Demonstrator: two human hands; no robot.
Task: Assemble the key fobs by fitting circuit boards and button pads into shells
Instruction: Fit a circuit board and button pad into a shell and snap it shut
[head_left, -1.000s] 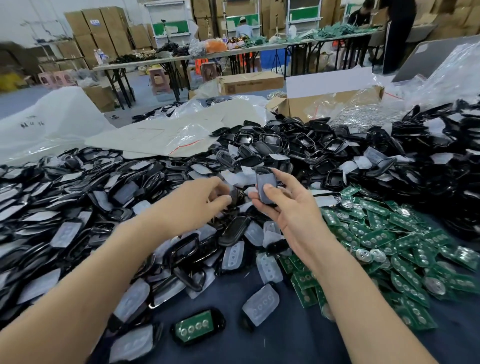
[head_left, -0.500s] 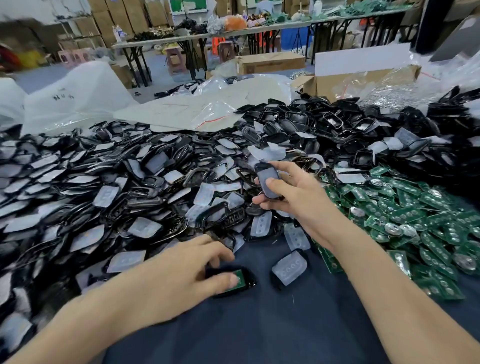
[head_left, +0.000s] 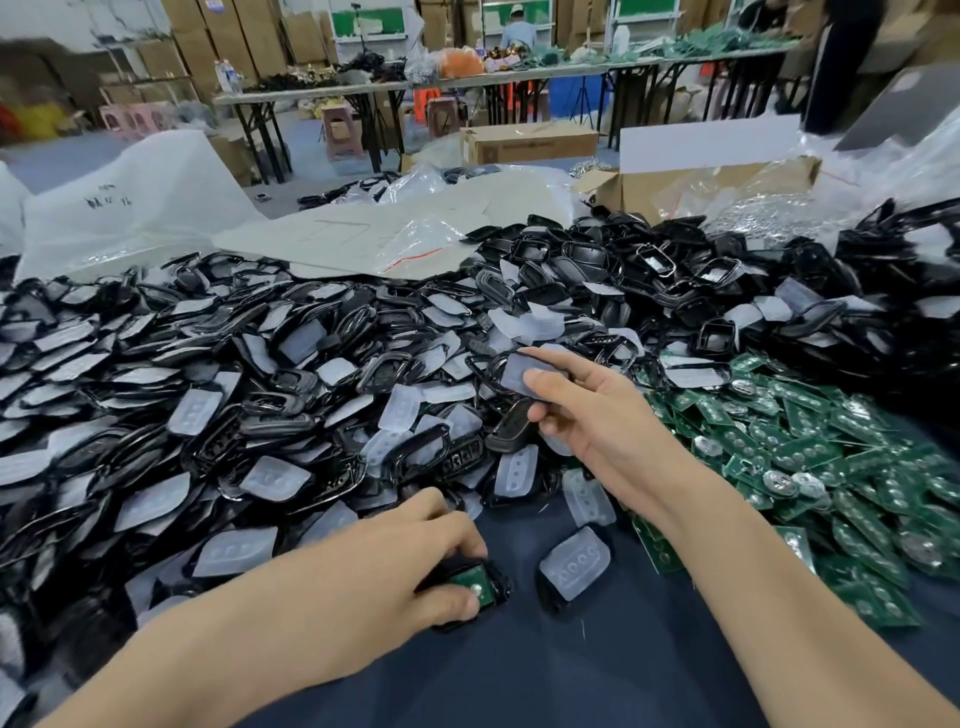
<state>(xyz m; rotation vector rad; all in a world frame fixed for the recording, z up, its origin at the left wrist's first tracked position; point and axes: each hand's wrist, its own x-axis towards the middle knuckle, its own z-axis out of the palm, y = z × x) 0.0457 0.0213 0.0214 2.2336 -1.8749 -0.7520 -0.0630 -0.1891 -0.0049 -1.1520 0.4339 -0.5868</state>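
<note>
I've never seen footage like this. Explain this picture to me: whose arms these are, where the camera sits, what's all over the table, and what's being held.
There is no machine here. These are a person's two bare arms, filmed by a wide-angle camera worn on their head, looking forward and down. The dark blue table cover carries a big heap of black shells and pale button pads on the left and a pile of green circuit boards on the right. The left hand grips a shell with a green board in it, low on the cover. The right hand is up over the heap and pinches a black shell with a pale pad. One more padded shell lies loose between the arms. Behind are a cardboard box and plastic bags.
</note>
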